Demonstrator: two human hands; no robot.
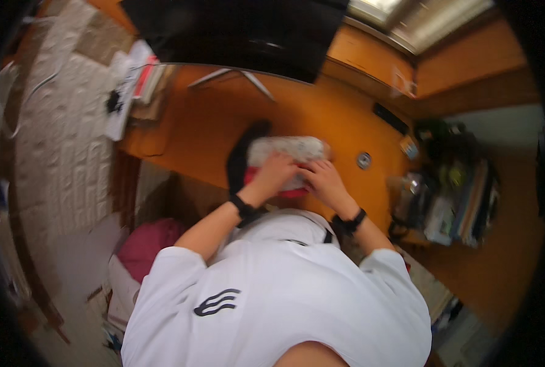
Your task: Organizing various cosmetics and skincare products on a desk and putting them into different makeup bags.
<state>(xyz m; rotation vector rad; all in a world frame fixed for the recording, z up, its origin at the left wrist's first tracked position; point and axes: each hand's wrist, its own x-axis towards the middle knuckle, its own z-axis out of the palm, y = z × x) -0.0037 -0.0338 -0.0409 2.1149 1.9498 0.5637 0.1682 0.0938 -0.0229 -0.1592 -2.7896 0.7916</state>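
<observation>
A whitish, patterned soft case or pouch (pixel 285 144) with red along its near side lies at the front of the wooden desk (pixel 341 114), blurred by motion. My left hand (pixel 275 173) grips its left part, fingers bent over the top. From the right my right hand (pixel 325 182) grips the case, its fingertips close to those of the left. The red part (pixel 293 192) shows below and between the hands. Just left of the case is a dark, curved strip (pixel 239 158), too blurred to identify. Both wrists wear black bands.
A large black screen (pixel 240 36) stands on thin metal legs at the back. Books and papers (pixel 139 87) are stacked at the left. A small round object (pixel 364 160) and a black bar-shaped object (pixel 390 118) lie at right, near a row of upright books (pixel 467 202).
</observation>
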